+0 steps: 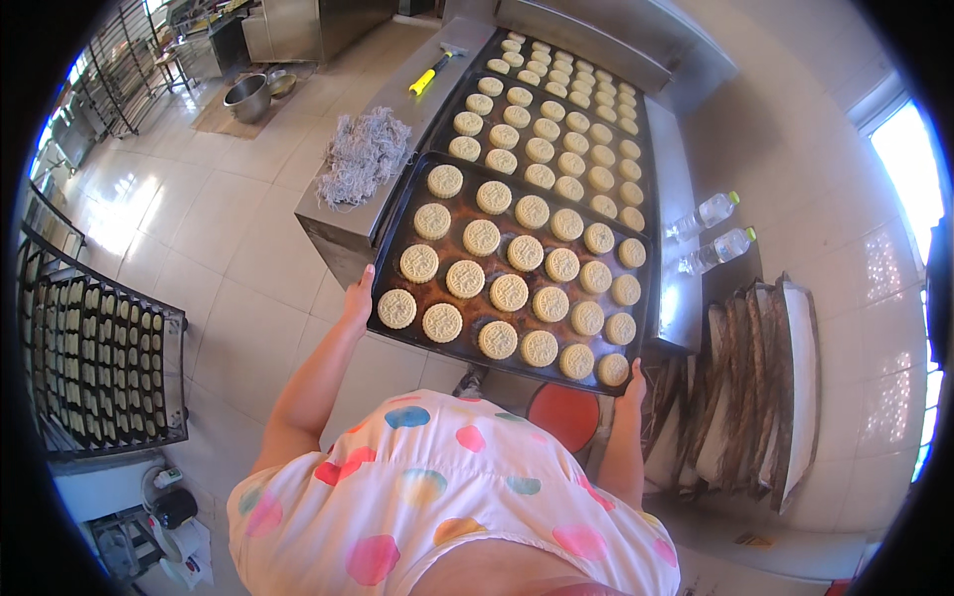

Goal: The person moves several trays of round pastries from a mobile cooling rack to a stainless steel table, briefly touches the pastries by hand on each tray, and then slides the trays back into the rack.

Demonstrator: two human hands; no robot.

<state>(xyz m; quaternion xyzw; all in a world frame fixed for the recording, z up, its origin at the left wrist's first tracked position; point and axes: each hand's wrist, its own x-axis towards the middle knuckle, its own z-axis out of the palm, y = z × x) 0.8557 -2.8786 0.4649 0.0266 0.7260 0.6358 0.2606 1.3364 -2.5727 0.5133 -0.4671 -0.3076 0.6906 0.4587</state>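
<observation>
Between my two hands is a dark baking tray [459, 336] bearing several rows of round, pale mooncakes [509, 293] with embossed tops and scalloped edges. My left hand [359, 296] grips the tray's near left corner, and my right hand [632, 385] grips its near right corner. Parts of the fingers are hidden under the rim. The tray's far side meets a second tray of mooncakes [540, 150] on a metal conveyor-like bed. Farther along that bed lies a third tray of mooncakes [562, 68].
On the metal ledge at left lie a grey rag bundle [366, 157] and a yellow-handled scraper [431, 74]. Two clear plastic bottles [717, 250] lie on the right ledge. Stacked boards [755, 387] lean at right. A rack of filled trays [99, 358] stands at left; a red round stool [563, 415] is below.
</observation>
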